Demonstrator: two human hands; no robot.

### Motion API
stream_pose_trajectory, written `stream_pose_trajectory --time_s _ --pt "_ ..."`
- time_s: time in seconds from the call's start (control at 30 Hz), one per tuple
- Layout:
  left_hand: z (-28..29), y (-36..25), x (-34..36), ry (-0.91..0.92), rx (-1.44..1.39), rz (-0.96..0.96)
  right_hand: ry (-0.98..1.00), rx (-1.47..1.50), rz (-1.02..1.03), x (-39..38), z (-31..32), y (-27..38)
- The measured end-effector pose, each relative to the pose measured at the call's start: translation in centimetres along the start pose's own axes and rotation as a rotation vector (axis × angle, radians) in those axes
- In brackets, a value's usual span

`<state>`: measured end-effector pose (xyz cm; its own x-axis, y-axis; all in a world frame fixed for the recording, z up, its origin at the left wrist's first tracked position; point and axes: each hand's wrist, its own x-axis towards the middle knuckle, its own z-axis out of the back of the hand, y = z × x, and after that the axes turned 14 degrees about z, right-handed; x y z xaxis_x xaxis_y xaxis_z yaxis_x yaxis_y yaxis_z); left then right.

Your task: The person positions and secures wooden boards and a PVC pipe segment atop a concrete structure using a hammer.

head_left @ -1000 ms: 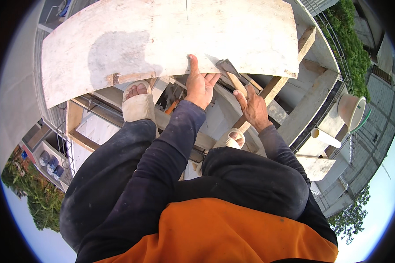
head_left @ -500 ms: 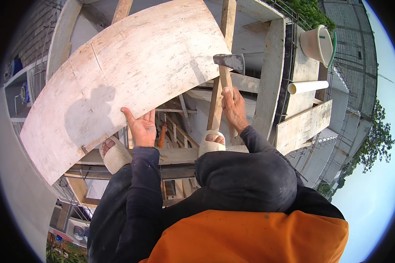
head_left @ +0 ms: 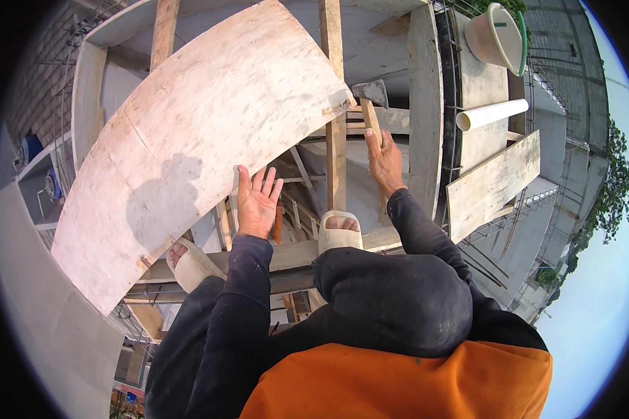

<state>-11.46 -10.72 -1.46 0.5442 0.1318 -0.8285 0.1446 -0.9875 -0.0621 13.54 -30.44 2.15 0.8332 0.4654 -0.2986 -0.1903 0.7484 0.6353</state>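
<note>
A large pale plywood sheet (head_left: 210, 126) with worn, stained patches lies across the timber framing ahead of me. At its near edge my left hand (head_left: 257, 208) is open, palm up, fingers spread; whether it touches the edge I cannot tell. My right hand (head_left: 386, 162) is closed round the wooden handle of a hatchet (head_left: 372, 95). The grey head of the hatchet is just right of the sheet's right corner, where a small wood strip (head_left: 339, 106) sits along the edge. Another small strip (head_left: 150, 259) is at the near left edge, beside my left foot.
My sandalled feet rest on a timber beam (head_left: 286, 257) above an open framework with gaps. A long upright timber (head_left: 336, 167) runs away from me. On the right are a white bucket (head_left: 483, 38), a white pipe (head_left: 493, 114) and a loose board (head_left: 495, 183).
My left hand has come away from under the sheet, fingers now spread. The hatchet has moved off the sheet's right end, which now shows its corner strip. The whole view has shifted.
</note>
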Motion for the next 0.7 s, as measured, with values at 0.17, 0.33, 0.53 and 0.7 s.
stream_pose_trajectory --time_s 0.17,0.33,0.53,0.7 --pt "-2.0 1.7 2.2 -0.044 0.059 -0.041 -0.04 0.021 0.004 1.0 0.4 0.0" --pt "-1.2 3.2 1.4 -0.054 0.101 -0.006 -0.06 0.056 -0.002 0.7 1.0 -0.9" --pt "-1.4 3.6 1.2 -0.042 0.178 0.024 -0.053 0.058 0.006 -0.3 0.5 -1.5" --pt "-2.4 4.1 1.4 -0.081 0.17 0.0 -0.067 -0.018 0.067 -0.8 1.2 -1.9"
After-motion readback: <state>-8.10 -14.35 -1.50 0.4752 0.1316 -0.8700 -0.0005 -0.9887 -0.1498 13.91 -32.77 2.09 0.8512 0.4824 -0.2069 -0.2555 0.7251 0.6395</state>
